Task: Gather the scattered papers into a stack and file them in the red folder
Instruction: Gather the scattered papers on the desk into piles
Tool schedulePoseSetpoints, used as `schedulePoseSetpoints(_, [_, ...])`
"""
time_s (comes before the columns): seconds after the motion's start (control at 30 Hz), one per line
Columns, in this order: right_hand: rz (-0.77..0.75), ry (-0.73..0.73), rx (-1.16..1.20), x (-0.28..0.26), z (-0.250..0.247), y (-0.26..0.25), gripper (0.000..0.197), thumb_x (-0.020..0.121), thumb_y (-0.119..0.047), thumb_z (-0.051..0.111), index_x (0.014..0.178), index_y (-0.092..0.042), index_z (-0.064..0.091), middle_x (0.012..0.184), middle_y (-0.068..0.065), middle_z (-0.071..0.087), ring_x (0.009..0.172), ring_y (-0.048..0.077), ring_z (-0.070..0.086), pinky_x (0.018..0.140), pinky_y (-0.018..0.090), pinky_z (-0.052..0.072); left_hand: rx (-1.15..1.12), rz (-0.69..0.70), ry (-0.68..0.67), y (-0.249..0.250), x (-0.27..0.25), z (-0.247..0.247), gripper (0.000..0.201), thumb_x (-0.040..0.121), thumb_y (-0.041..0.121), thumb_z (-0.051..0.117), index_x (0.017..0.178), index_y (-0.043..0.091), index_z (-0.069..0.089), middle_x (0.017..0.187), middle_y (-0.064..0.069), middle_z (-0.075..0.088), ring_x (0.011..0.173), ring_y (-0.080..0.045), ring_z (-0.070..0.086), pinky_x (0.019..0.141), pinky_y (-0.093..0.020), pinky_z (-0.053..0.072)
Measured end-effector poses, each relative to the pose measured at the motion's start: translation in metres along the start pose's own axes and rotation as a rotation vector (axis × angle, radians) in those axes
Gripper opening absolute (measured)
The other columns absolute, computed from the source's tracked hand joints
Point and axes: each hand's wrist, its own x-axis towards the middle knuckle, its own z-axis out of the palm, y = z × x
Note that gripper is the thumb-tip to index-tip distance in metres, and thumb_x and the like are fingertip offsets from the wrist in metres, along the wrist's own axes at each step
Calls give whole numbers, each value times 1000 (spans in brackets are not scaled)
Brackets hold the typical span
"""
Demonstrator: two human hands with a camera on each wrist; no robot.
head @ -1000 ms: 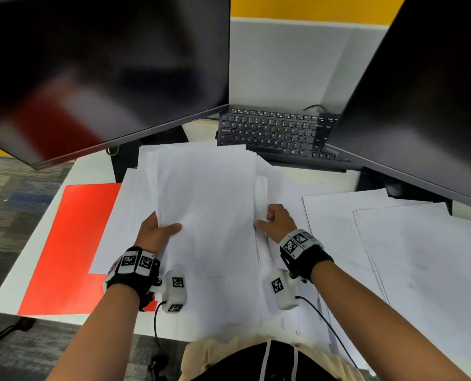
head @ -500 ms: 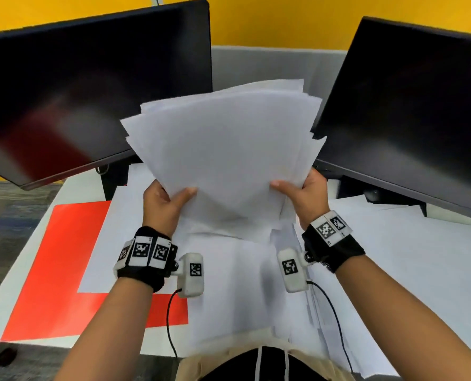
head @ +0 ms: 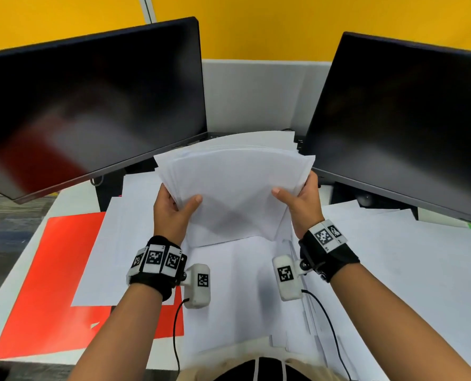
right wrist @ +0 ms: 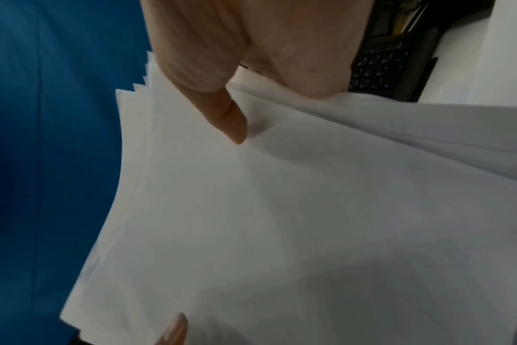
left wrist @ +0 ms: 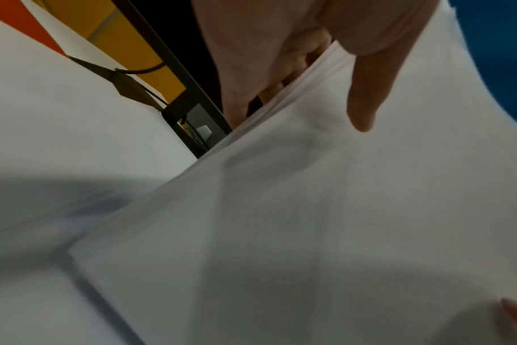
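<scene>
I hold a loose bundle of white papers (head: 235,185) upright above the desk, its sheets fanned and uneven at the top. My left hand (head: 173,207) grips the bundle's left edge, thumb on the front. My right hand (head: 300,200) grips its right edge the same way. In the wrist views each thumb lies on the front sheet: left hand (left wrist: 310,81) on papers (left wrist: 310,221), right hand (right wrist: 236,98) on papers (right wrist: 281,221). The red folder (head: 47,284) lies flat at the desk's left, partly covered by a loose sheet (head: 113,251). More sheets (head: 393,270) lie scattered on the right.
Two dark monitors stand behind, the left monitor (head: 91,105) and the right monitor (head: 407,119). A black keyboard (right wrist: 381,67) lies between them, mostly hidden by the bundle. The white desk (head: 22,270) ends at the left over grey carpet. Cables hang from both wrist cameras.
Both hands lifted the bundle off the desk and stood it upright. Since half a second ago it has come down a little and the sheets have drawn closer together.
</scene>
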Motion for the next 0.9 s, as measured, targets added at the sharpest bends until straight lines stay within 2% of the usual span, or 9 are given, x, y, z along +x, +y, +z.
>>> schedulePoseSetpoints(0.1, [31,12,-43,2,0,4,69,70,4,59,133,-10,32,112,2,56,105,26,56,82,33,50,-17,-51,-34,-1,2,-1,39,78,-5,68,108,19,59,105,0,69,91,-6,69,75,-21,55])
schedulePoseSetpoints(0.2, [19,29,-114,-1,1,9,71,73,16,51,134,-14,30,117,6,54,110,31,55,88,42,51,-54,-117,-70,-5,-1,0,41,69,-1,74,103,19,63,94,4,73,84,-8,71,69,-21,55])
schedulePoseSetpoints(0.33, [-46,-21,-116,-8,8,7,87,59,6,55,133,-29,27,130,8,48,118,30,51,92,47,51,-124,-167,-76,-5,0,3,37,64,3,67,98,18,64,81,8,76,77,-9,72,66,-22,55])
schedulePoseSetpoints(0.43, [-73,-26,-133,-9,10,4,89,60,5,53,138,-23,21,132,8,46,116,26,51,88,41,53,-174,-148,-58,5,2,8,36,69,-3,67,98,17,63,77,7,75,72,-10,72,61,-22,56])
schedulePoseSetpoints(0.53, [-91,29,-139,-5,9,1,71,72,14,47,135,-14,30,121,6,51,109,21,54,90,39,50,-164,-90,-25,18,7,11,29,72,-1,66,95,16,63,72,10,74,67,-5,71,57,-18,54])
schedulePoseSetpoints(0.63, [-165,50,-133,-5,6,-5,57,81,14,41,127,-18,40,118,4,55,112,20,56,101,37,46,-136,-14,-25,29,10,12,27,70,5,65,95,14,63,74,13,74,71,-2,70,63,-16,53])
schedulePoseSetpoints(0.7, [-215,24,-128,-7,5,-9,53,82,8,43,126,-20,40,120,6,54,116,21,54,103,35,46,-131,20,-12,29,9,11,26,75,-2,67,95,14,62,75,14,74,73,-1,70,65,-15,53])
schedulePoseSetpoints(0.83, [-280,-28,-137,-13,2,-13,61,73,2,49,128,-20,33,118,-1,49,105,8,55,86,20,49,-127,30,14,22,5,9,36,76,-7,69,107,7,58,92,2,71,82,-5,69,72,-21,55])
schedulePoseSetpoints(0.9, [-321,0,-173,-13,0,-12,70,74,4,51,137,-13,26,116,-11,45,99,-7,55,85,13,47,-106,23,-4,16,6,8,45,73,-6,72,109,15,54,97,-2,63,82,-3,65,74,-20,55])
